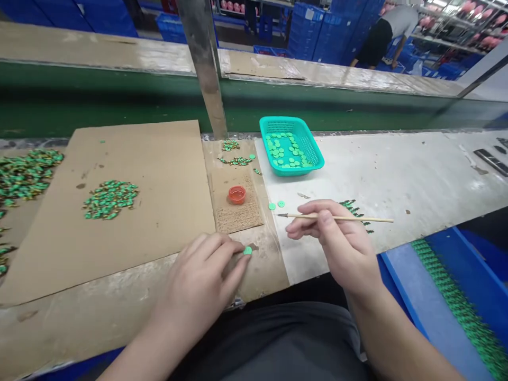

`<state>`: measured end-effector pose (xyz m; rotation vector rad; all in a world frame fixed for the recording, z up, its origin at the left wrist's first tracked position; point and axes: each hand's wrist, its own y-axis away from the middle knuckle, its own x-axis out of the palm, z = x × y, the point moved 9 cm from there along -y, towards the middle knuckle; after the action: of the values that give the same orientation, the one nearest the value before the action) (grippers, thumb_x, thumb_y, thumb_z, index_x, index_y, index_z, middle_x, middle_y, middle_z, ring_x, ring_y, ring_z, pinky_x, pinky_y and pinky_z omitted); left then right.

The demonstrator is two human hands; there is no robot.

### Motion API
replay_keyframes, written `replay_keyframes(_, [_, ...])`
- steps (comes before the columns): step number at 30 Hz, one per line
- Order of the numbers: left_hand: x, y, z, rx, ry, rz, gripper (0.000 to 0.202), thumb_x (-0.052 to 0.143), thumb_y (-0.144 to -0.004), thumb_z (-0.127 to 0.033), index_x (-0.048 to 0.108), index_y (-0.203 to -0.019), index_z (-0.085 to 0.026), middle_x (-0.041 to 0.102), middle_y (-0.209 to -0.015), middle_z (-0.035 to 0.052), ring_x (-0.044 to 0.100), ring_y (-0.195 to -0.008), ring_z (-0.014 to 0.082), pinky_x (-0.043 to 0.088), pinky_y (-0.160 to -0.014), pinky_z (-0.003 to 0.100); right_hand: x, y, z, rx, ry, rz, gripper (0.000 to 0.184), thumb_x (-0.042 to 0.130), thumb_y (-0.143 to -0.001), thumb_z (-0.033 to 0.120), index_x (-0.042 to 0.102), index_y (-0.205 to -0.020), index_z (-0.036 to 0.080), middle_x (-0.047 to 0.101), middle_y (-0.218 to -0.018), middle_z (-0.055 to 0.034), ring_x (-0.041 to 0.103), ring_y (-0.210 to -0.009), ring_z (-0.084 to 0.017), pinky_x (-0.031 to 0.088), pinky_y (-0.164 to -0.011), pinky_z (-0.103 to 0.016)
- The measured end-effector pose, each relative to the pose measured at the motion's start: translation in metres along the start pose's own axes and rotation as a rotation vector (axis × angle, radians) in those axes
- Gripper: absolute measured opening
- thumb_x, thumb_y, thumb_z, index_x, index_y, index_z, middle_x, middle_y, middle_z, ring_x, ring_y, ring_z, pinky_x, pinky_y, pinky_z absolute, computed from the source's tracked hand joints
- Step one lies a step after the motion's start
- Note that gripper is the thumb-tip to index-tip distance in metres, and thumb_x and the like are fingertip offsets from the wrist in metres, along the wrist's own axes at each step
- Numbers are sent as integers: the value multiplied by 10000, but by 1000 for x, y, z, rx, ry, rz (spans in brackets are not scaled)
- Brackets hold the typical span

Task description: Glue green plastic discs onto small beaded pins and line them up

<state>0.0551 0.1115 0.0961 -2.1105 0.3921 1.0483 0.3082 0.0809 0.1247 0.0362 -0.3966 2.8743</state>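
Note:
My left hand [204, 270] pinches a small green disc [247, 250] between thumb and fingertips, low over the table's cardboard cover. In my right hand [337, 238] a thin paintbrush [369, 219] lies level, its dark tip pointing left. Two loose green discs [281, 204] rest on the white surface just beyond the brush tip. Past my left hand, a small red cup [237, 194] with liquid in it stands on a worn cardboard piece [238, 218]. A turquoise basket [315, 144] behind holds many green discs. Small green-and-brown pieces [238, 161] lie behind the cup.
A cardboard sheet [166, 174] at left carries a pile of green-and-brown pieces [111, 199]; a bigger heap [27, 174] lies further left. Finished-looking rows [349, 206] sit behind my right hand. A blue bin [413, 296] stands lower right. A metal post [204, 69] rises behind; a person [391, 32] bends beyond.

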Motion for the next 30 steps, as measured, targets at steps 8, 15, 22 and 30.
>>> replay_keyframes(8, [-8,18,-24,275,-35,-14,255,600,-1278,-176,816,-1412,-199,958,-1313,31,841,-1202,238,573,-1145,454,30,-39,-11,-33,127,24,218,844,-1229,379,720,-1086,271,908,-911,23,901,-811,-146,771,-796,-272])
replay_keyframes(15, [-7,28,-16,230,-74,-40,284,613,-1244,-147,880,-1282,-237,966,-1260,-5,850,-1127,239,557,-1122,524,71,-78,-8,-184,398,123,210,800,-1217,374,739,-1042,276,844,-954,5,839,-804,-157,705,-768,-300])
replay_keyframes(22, [-1,38,-15,213,-33,-51,332,600,-1223,-152,922,-1245,-232,954,-1348,38,841,-1250,273,390,-1529,565,94,-90,-12,-423,691,193,321,805,-1215,343,710,-914,284,808,-882,2,702,-733,-170,612,-758,-336])
replay_keyframes(30, [0,40,-15,229,-69,-48,313,655,-1174,-139,933,-1242,-266,952,-1318,-1,850,-1130,249,544,-1390,568,102,-87,-16,-453,727,230,338,786,-1222,287,680,-901,283,786,-883,7,675,-744,-167,568,-772,-330])
